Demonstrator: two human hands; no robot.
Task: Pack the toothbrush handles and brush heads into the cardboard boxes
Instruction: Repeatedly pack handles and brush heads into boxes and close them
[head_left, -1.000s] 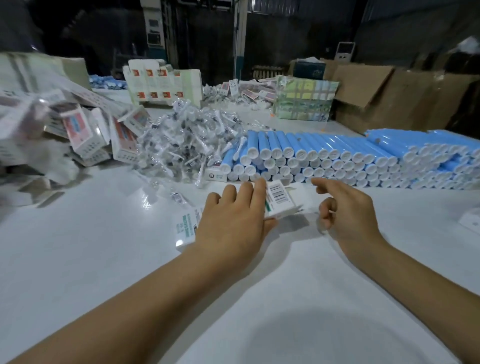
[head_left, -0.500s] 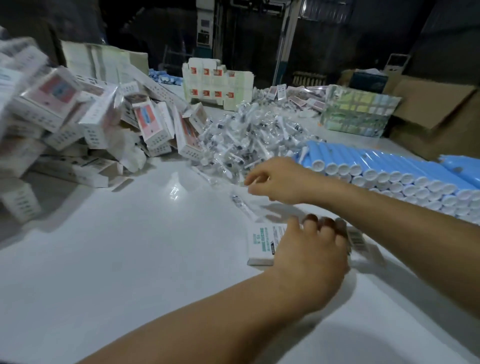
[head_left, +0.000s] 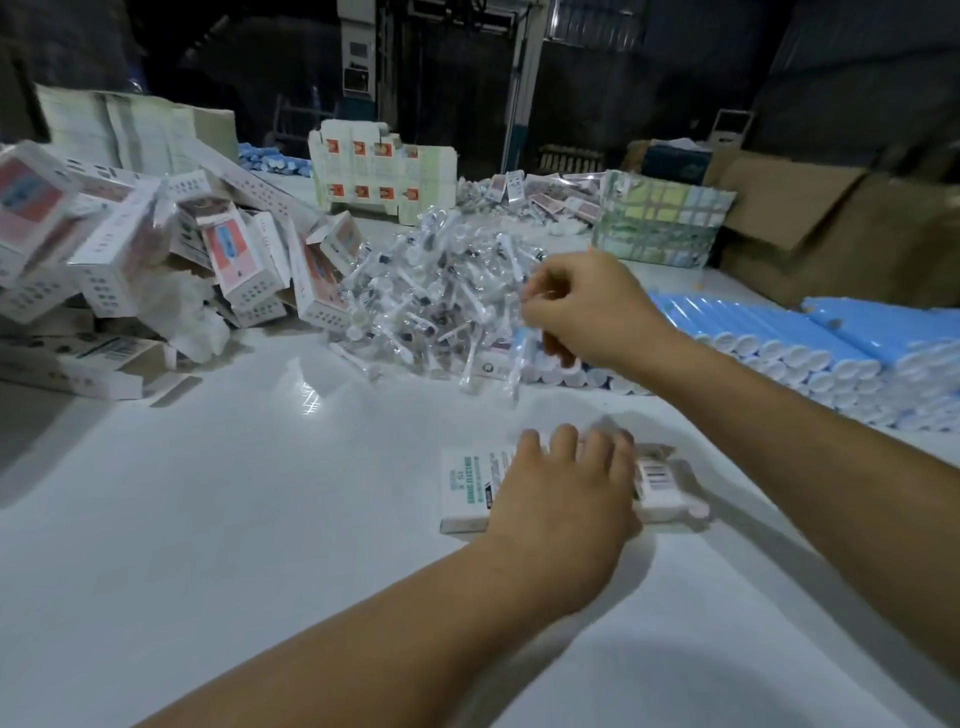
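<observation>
The right hand (head_left: 587, 306) has lifted from the heap, now pinching wrapped brush heads (head_left: 514, 358) that dangle above the table (head_left: 234, 519). The left hand (head_left: 566, 499) presses flat on the box (head_left: 465, 488). Behind — the heap (head_left: 436, 296), blue handles (head_left: 810, 343) at right, packed boxes (head_left: 130, 260) at left, brown cartons (head_left: 831, 228) beyond in a dim room.

L hand (head_left: 561, 499) flat on box (head_left: 465, 491); R hand (head_left: 587, 312) pinches wrapped brush heads (head_left: 511, 364) over pile (head_left: 436, 306).
</observation>
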